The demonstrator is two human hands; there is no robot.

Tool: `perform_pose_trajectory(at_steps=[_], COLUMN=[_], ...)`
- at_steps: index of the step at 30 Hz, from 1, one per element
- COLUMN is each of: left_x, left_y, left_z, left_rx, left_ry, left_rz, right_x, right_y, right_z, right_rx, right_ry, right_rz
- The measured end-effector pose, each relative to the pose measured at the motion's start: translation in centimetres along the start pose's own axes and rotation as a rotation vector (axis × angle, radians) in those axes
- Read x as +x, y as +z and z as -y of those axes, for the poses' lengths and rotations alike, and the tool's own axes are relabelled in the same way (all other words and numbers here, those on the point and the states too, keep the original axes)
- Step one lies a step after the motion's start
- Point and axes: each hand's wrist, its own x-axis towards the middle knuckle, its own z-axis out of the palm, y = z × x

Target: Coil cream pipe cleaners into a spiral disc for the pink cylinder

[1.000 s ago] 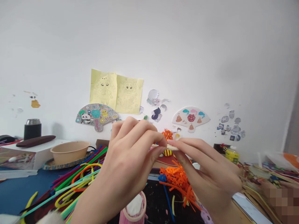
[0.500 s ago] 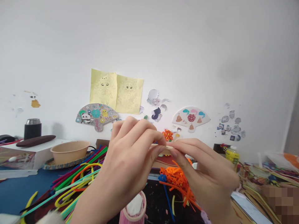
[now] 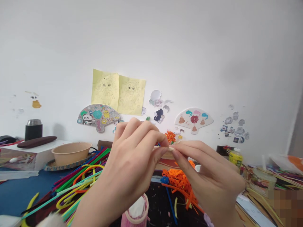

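Thumb and fingers of my left hand (image 3: 134, 157) are pinched on a thin cream pipe cleaner (image 3: 170, 149), most of it hidden by the fingertips. Close beside it, my right hand (image 3: 208, 176) pinches the same piece between thumb and forefinger. Both hands are raised above the table, fingertips almost touching. Below and behind the right hand lies a pile of orange pipe cleaner pieces (image 3: 176, 179) with a small blue curl (image 3: 165, 180) at its left. Under my left wrist stands a pink cup-like container (image 3: 134, 217) with something white inside.
Long coloured pipe cleaners (image 3: 78, 176) spread over the left side, near a beige bowl (image 3: 71, 154) on a woven mat. A black flask (image 3: 33, 130) stands at far left. On the right are a phone (image 3: 254, 212), a yellow bottle (image 3: 235, 157) and a glass jar (image 3: 264, 179).
My right hand has shifted very slightly right, and less of the cream piece shows between the fingertips. My left hand stays almost in place. The whole view has drifted a little.
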Motion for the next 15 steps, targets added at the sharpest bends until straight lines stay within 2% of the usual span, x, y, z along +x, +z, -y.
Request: perform_pose_trajectory(at_steps=[15], left_x=[-0.06], left_y=[0.05], left_z=[0.09], left_rx=[-0.031], left_ry=[-0.022], left_rz=[0.03], right_x=[0.03], right_y=[-0.08], right_z=[-0.05], right_rx=[0.0], right_ry=[0.009], right_rz=[0.006])
